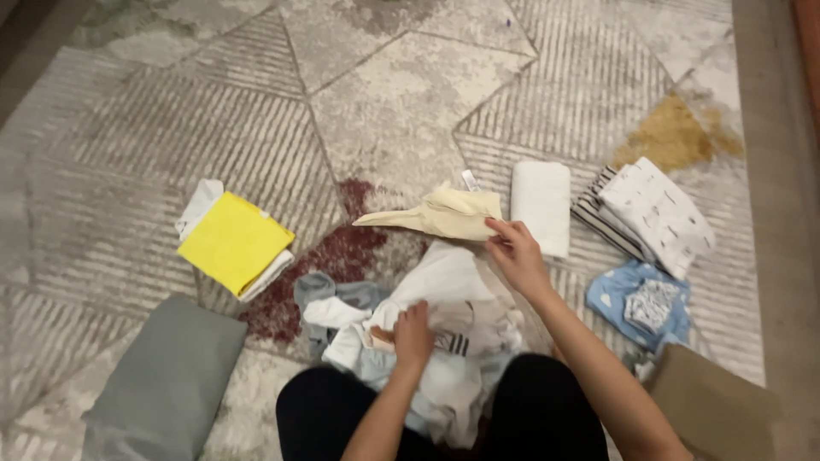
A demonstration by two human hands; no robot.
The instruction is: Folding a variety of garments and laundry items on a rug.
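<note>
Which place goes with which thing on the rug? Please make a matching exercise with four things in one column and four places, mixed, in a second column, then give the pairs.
Things
1. yellow cloth
2. white folded cloth
3. grey cushion
4. blue garment

Places
A. bottom left of the picture
B. just beyond the right hand
C. far left, on top of a white cloth
D. right side, near the striped folded pile

Pairs: 1-C, 2-B, 3-A, 4-D
</note>
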